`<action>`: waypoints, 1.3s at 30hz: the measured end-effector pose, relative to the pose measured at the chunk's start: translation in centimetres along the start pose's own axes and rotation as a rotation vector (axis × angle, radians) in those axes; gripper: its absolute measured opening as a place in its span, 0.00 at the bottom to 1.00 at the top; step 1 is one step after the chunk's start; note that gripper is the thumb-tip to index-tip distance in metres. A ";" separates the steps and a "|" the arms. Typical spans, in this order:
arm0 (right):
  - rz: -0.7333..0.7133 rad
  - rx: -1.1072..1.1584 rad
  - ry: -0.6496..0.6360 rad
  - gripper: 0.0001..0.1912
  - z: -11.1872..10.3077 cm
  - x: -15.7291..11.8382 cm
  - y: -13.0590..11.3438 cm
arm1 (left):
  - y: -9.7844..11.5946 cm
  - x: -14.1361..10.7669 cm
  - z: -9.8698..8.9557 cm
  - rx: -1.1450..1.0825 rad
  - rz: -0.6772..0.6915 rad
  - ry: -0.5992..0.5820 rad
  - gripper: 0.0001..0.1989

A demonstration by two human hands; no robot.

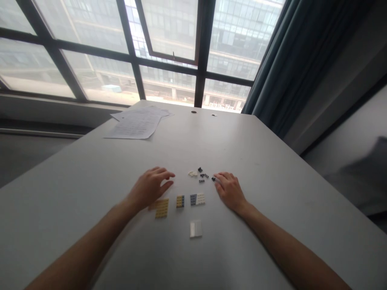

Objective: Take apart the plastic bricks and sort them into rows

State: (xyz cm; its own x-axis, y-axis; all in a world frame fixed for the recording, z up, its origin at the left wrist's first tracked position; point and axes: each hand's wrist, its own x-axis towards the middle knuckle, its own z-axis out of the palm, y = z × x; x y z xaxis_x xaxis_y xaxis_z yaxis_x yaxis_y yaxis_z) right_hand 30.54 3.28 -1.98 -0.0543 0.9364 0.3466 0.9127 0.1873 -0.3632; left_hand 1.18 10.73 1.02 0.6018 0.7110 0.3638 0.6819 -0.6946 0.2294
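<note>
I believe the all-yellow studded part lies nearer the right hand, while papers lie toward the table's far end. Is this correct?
Not quite: the head view shows the all-yellow studded part nearer the left hand, not the right hand. The papers do lie toward the far end of the table.

Near the middle of the frame, the dark pieces (203, 176) are too small to make out in shape. The right hand's fingers (218, 177) partly cover a black piece (213, 179), so their grip on it is unclear. The yellow block (162, 208) blurs at its left end. Print on the papers (136, 124), upper left, is unreadable. The bottom edge cuts off both forearms (99, 237) and the desk (151, 257).
</note>
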 end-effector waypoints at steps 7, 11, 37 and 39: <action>0.033 0.080 -0.016 0.10 1.0 2.7 -0.3 | 7.4 5.6 1.9 0.045 -0.012 -0.199 0.08; 0.035 0.018 0.013 0.07 1.7 3.1 -1.1 | 8.0 6.2 3.7 0.082 -0.046 -0.198 0.08; -0.207 0.058 -0.213 0.07 2.7 5.8 -8.5 | -0.6 -1.8 -0.6 -0.134 -0.356 -0.130 0.13; -0.222 0.074 -0.241 0.07 2.7 5.9 -8.3 | -1.3 -2.0 -0.3 -0.183 -0.315 -0.141 0.14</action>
State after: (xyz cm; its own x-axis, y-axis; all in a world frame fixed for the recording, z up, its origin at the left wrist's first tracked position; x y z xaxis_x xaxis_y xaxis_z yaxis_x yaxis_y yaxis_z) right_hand 21.55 8.01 0.72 -0.3503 0.9121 0.2132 0.8366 0.4070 -0.3666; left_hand -1.03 10.15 0.29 0.4350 0.8917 0.1252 0.7644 -0.4392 0.4720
